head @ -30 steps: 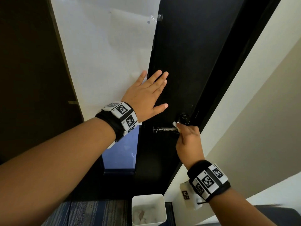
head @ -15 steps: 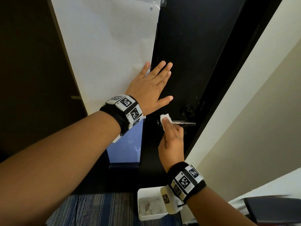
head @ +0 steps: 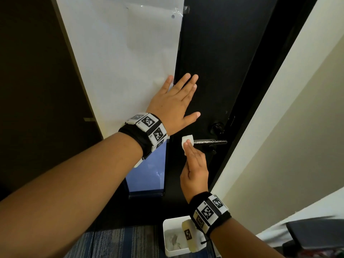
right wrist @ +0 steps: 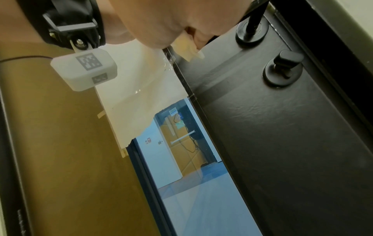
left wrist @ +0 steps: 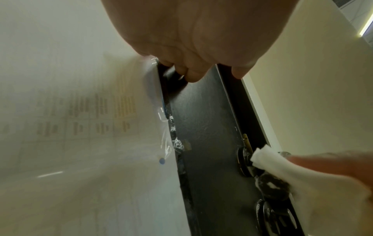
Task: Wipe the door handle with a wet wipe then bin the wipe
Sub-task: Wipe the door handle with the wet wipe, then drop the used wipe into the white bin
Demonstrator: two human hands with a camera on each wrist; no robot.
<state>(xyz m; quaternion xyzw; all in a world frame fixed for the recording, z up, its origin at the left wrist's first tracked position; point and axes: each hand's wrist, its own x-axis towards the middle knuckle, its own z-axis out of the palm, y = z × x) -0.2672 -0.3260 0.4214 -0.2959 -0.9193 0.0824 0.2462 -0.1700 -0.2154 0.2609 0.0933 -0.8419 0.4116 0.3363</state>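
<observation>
The black door (head: 214,71) carries a shiny lever handle (head: 210,142) that points left. My right hand (head: 190,148) pinches a white wet wipe (head: 186,142) round the handle's free left end, with straight fingers on top. The left wrist view shows the wet wipe (left wrist: 292,172) folded over that end under a fingertip (left wrist: 315,161). In the right wrist view a corner of the wipe (right wrist: 189,51) sticks out below my thumb. My left hand (head: 183,94) lies flat and open on the door above the handle, holding nothing. A white bin (head: 164,237) stands on the floor under my right wrist.
A round thumb-turn lock (head: 216,127) sits just above the handle's base. White paper (head: 121,62) covers the glass panel left of the door, with bare glass (head: 147,175) below it. A cream wall (head: 279,136) rises at right. Crumpled wipes lie in the bin.
My right hand slid the wipe leftward along the handle, from its base by the lock to the free end, and stays there. The left hand stayed flat on the door.
</observation>
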